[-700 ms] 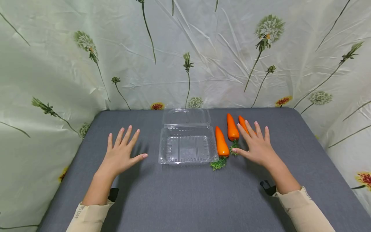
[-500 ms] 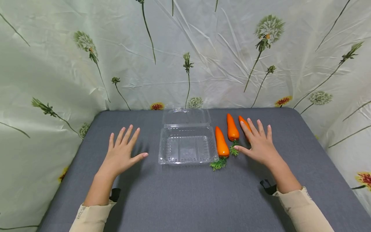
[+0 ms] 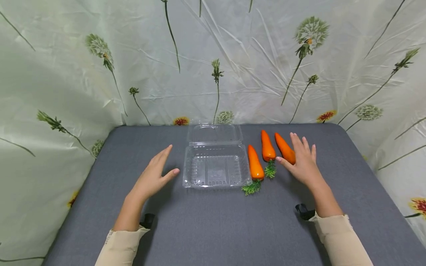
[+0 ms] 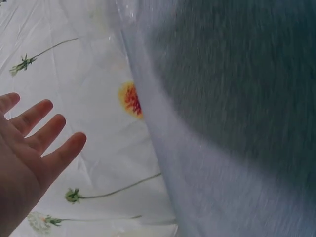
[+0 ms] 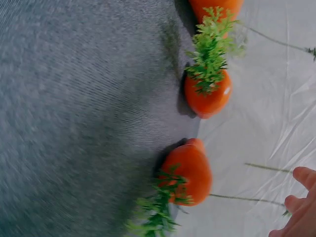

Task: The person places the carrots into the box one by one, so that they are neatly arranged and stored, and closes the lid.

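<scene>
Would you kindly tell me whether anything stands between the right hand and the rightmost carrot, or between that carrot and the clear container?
Nothing visible stands between the right hand and the rightmost carrot. Two others lie between it and the clear container: the middle carrot and, next to the container, the leftmost carrot.

- A wide lane runs across the front of the bench [image 3: 213, 229] up to the clear container [image 3: 216, 184].
- Left fingers [image 3: 163, 157] meet only bare surface before its left wall.
- The nearest carrot [image 3: 255, 164] crowds its right wall.
- Slim gaps part this, the middle carrot [image 3: 267, 146] and the rightmost carrot [image 3: 284, 148].
- Floral cloth [image 3: 196, 81] bars the back.
</scene>
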The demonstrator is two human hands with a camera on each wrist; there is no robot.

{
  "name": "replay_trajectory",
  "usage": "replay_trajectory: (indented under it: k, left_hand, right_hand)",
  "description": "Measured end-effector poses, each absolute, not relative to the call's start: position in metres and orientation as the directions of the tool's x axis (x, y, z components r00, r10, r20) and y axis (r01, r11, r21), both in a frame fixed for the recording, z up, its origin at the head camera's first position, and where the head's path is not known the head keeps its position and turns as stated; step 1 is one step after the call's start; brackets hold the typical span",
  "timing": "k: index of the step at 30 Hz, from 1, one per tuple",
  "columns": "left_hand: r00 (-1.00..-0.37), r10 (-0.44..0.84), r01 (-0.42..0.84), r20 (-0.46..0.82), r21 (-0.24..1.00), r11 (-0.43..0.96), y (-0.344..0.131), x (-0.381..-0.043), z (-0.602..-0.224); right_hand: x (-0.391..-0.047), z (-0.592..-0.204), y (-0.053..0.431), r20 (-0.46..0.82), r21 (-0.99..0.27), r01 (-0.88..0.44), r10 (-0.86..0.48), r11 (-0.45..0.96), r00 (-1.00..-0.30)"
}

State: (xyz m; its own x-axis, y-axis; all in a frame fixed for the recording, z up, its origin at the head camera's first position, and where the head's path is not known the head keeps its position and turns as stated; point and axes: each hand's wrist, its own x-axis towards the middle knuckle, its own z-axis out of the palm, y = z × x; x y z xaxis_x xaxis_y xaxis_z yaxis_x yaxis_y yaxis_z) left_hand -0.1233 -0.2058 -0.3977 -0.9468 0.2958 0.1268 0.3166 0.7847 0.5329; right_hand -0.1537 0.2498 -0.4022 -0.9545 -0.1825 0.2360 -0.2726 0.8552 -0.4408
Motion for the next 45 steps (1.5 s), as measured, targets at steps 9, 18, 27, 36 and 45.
replay_trajectory:
  k: [9, 18, 27, 36, 45]
  left_hand:
    - [-0.95, 0.289, 0.273, 0.116, 0.759, 0.591, -0.186, -0.131, -0.415]
    - [-0.951, 0.303, 0.214, 0.063, 0.841, 0.496, -0.176, -0.139, -0.435]
    - [-0.941, 0.338, 0.188, 0.036, 0.884, 0.429, -0.173, -0.143, -0.436]
    - [-0.938, 0.346, 0.167, 0.013, 0.891, 0.421, -0.17, -0.141, -0.442]
    - [-0.945, 0.328, 0.13, 0.009, 0.928, 0.348, -0.172, -0.143, -0.452]
  right_hand:
    - [-0.158, -0.42, 0.257, 0.223, -0.576, -0.208, -0.092, 0.791, -0.97]
    - [-0.16, -0.441, 0.267, 0.204, -0.686, -0.155, -0.017, 0.711, -0.979]
    - [-0.161, -0.456, 0.274, 0.181, -0.74, -0.108, 0.041, 0.664, -0.983]
    - [-0.159, -0.466, 0.277, 0.193, -0.76, -0.101, 0.075, 0.643, -0.978]
    - [-0.157, -0.47, 0.275, 0.166, -0.777, -0.033, 0.154, 0.629, -0.974]
